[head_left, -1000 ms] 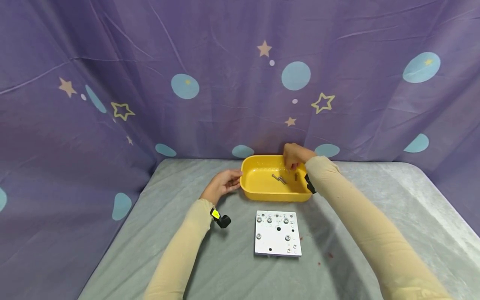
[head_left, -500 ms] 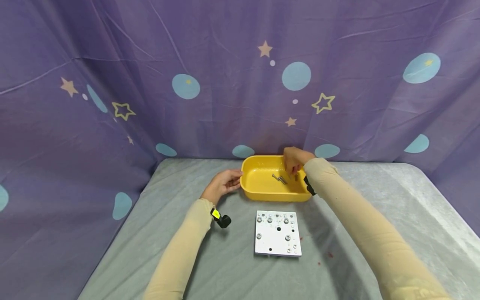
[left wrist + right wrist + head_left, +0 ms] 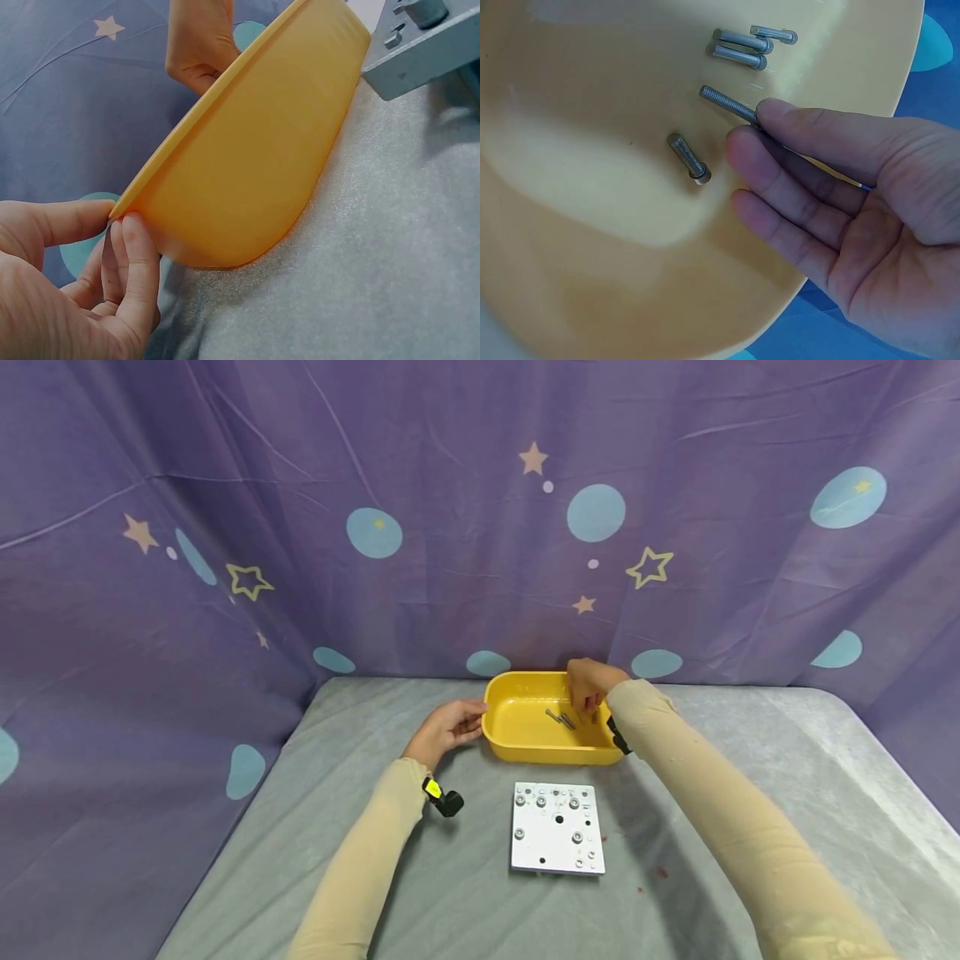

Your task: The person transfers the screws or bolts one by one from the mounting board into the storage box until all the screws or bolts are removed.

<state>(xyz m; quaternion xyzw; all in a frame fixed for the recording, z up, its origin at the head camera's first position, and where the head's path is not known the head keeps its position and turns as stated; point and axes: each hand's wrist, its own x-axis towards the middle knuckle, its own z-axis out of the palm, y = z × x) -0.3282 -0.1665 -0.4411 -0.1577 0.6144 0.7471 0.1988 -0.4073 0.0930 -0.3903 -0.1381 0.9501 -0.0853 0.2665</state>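
A yellow plastic bin [image 3: 551,753] stands on the grey-covered table. My left hand [image 3: 450,727] pinches its left rim between thumb and fingers, as the left wrist view shows close up. Inside the bin, my right hand [image 3: 588,685] pinches a threaded screw [image 3: 727,103] between thumb and index finger; the screw's head end is hidden by the fingertips. Below that screw lies a loose socket-head screw [image 3: 688,158] on the bin floor. Several more screws [image 3: 739,55] lie together at the top of the right wrist view.
Nearer than the bin, a white metal plate [image 3: 555,839] with several bolts and holes lies on the table [image 3: 420,893]. Behind the bin hangs a purple curtain [image 3: 450,568] with stars and blue dots. Small red marks [image 3: 662,872] show on the cloth right of the plate.
My right hand has sunk a little lower into the bin. The left hand keeps its pinch on the rim, and the plate has stayed in place.
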